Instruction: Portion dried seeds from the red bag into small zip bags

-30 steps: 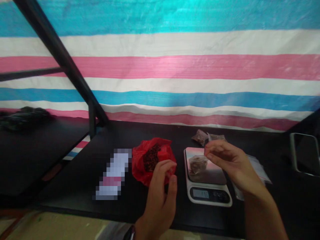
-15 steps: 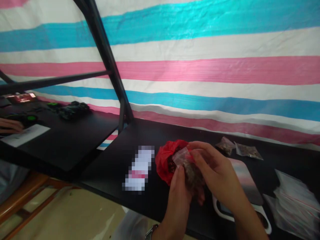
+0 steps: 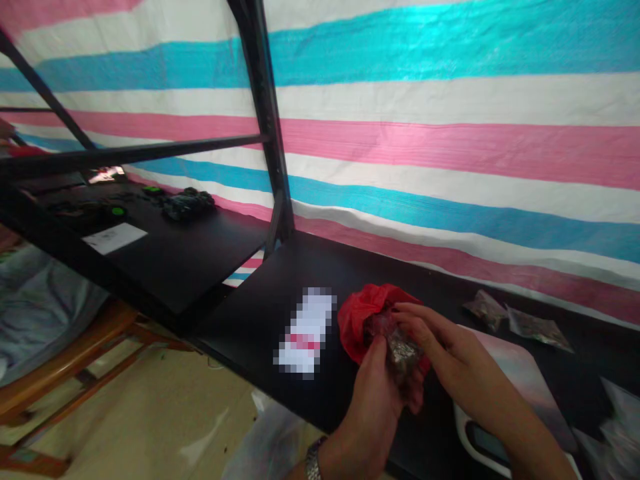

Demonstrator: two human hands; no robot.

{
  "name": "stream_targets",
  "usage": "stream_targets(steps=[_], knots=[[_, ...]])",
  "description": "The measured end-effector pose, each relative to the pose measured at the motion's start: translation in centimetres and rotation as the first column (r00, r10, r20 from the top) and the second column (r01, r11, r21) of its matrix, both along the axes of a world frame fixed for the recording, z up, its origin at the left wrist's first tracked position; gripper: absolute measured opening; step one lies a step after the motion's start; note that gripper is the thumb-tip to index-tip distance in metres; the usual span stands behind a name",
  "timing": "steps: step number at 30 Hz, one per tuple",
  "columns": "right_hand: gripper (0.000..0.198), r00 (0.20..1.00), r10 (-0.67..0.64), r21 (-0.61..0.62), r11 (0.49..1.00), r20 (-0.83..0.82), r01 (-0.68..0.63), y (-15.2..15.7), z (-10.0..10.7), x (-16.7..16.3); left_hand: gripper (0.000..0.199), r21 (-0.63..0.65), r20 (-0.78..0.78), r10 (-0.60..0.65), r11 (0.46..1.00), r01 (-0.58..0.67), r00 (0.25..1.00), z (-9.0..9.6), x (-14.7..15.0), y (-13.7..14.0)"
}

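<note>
Both hands (image 3: 400, 373) hide, seemingly, a small packet (image 3: 400, 348).

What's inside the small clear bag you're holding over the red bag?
The small clear bag, pinched between left hand and right hand, holds dark loose bits. Fingers cover its lower part, and the red bag behind is mostly hidden.

I hold a small clear bag (image 3: 400, 350) of dark, crumbly stuff, crumpled and tilted, just above the near edge of an open red bag (image 3: 363, 313) lying left of the scale on the black table.
</note>
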State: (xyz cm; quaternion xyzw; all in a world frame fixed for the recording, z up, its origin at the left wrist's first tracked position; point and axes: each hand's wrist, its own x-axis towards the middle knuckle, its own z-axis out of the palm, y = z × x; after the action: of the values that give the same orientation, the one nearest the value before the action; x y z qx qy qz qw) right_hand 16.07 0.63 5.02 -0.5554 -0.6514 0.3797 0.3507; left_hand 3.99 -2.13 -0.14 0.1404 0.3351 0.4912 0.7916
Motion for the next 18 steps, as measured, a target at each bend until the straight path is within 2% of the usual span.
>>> stream_targets(steps=[6, 11, 18], knots=[[0.05, 1.0, 0.004, -0.034, 0.999, 0.027, -0.003, -0.1, 0.0, -0.2, 0.062, 0.022, 0.008, -0.03, 0.999, 0.03, 1.0, -0.2, 0.2, -0.1], [0.048, 0.999, -0.044, 0.009, 0.999, -0.012, 0.044, 0.2, -0.2, 0.0, 0.064, 0.006, -0.026, -0.079, 0.997, 0.079, 0.997, 0.5, 0.3, 0.3], [0.04, 0.999, -0.032, 0.052, 0.998, -0.032, 0.034, 0.4, -0.4, 0.3, 0.063, -0.042, 0.026, -0.035, 0.998, 0.036, 0.999, 1.9, 0.1, 0.0]])
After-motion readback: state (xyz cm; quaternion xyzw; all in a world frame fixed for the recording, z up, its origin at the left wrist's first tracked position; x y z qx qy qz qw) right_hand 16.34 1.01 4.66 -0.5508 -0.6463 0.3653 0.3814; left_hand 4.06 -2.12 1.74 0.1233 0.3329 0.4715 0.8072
